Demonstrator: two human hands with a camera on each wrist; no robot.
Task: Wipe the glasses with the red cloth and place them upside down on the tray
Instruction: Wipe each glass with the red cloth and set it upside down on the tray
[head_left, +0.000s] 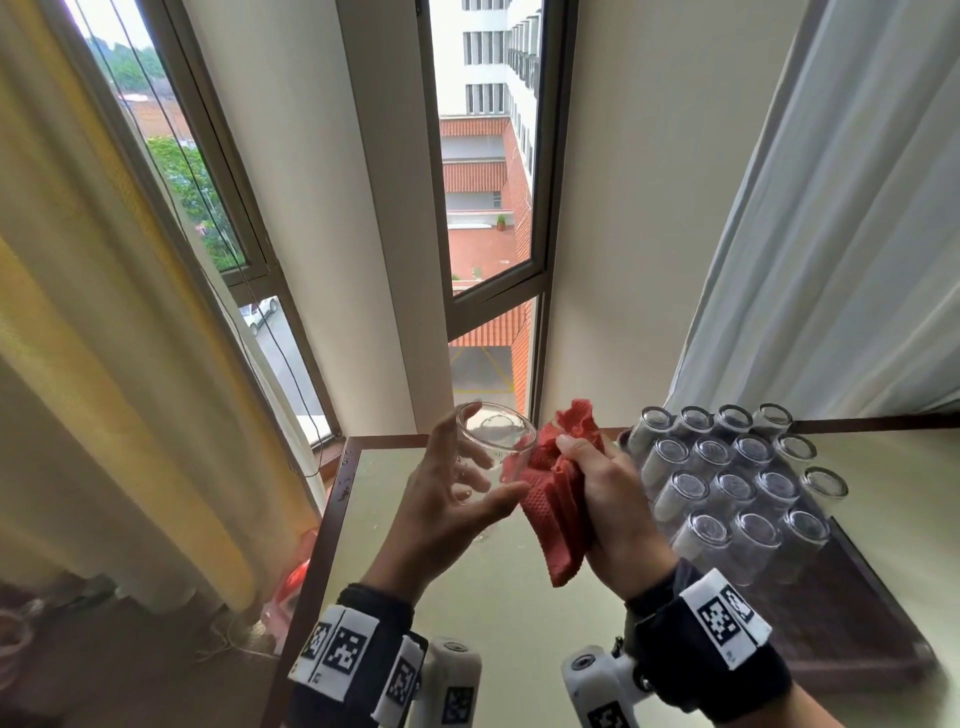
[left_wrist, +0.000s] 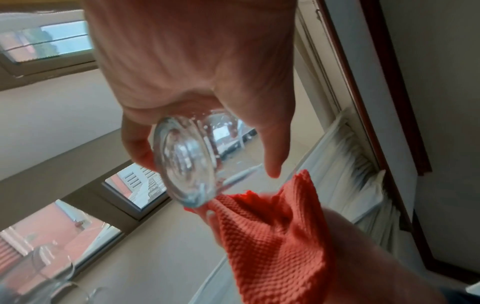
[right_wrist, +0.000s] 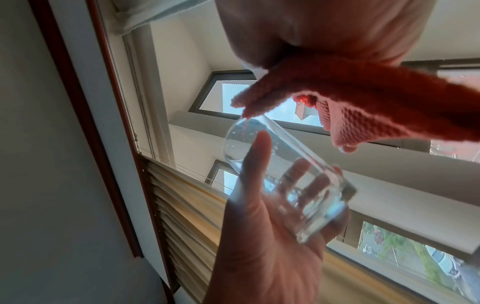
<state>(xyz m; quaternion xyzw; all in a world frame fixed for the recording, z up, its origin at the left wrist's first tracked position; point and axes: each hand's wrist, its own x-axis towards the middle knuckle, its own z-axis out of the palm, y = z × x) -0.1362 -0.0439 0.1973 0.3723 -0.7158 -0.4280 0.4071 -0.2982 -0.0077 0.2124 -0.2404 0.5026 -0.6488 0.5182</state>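
Note:
My left hand (head_left: 457, 488) holds a clear glass (head_left: 493, 447) in the air above the table, fingers and thumb curled round its sides, mouth tilted up and to the right. In the left wrist view the glass (left_wrist: 187, 162) shows its thick base; water drops cling inside. My right hand (head_left: 602, 483) grips the red cloth (head_left: 556, 499) bunched beside the glass mouth, touching its rim. The right wrist view shows the glass (right_wrist: 285, 181) in the left palm with the cloth (right_wrist: 376, 107) just above it. Several glasses (head_left: 727, 483) stand upside down in rows on the dark tray (head_left: 857, 623) at the right.
A glass-topped table (head_left: 493, 623) with a dark wooden edge lies below my hands. Windows and a wall corner stand straight ahead, a yellow curtain (head_left: 104, 364) at the left, a white curtain (head_left: 831, 234) at the right. Red plastic lies on the floor by the table's left side.

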